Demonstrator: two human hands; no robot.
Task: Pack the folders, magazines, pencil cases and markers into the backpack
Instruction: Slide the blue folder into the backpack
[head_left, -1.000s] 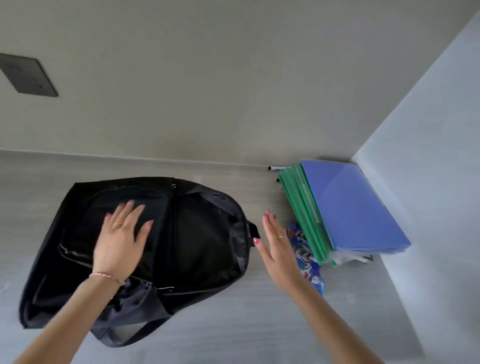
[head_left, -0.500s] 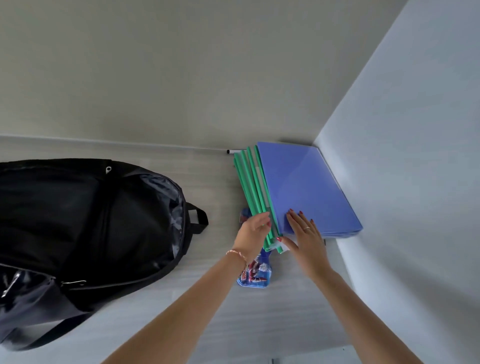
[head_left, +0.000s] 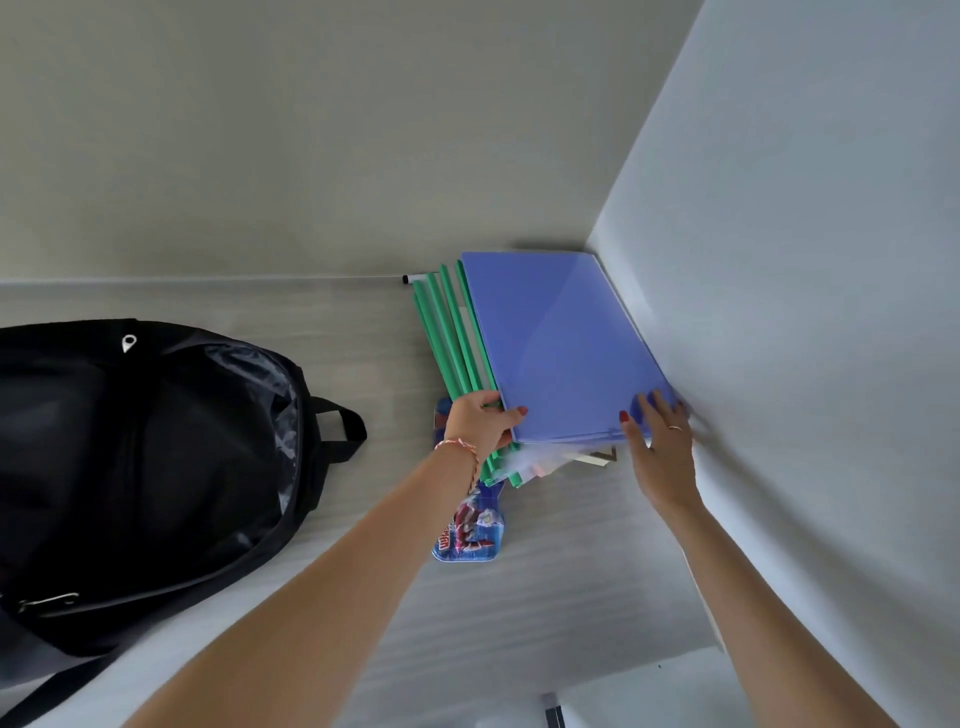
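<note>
Gripping folder stack (head_left: 556, 343) at near-left corner: left hand (head_left: 480, 423), fingers curled round edge, thumb on top. Right hand (head_left: 662, 447) flat, fingers straight, on near-right corner. Stack lies in worktop (head_left: 363, 597) corner; backpack (head_left: 156, 441) apart, leftward.

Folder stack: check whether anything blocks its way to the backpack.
Nothing visible does. Bare tabletop lies between the folder stack and the backpack; only a flat printed pencil case lies at the stack's near corner.

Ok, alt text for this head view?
A left hand grips the near left corner of a folder stack, blue over green; the right hand rests on its near right corner. An open black backpack lies to the left, a printed pencil case under the left wrist.
</note>
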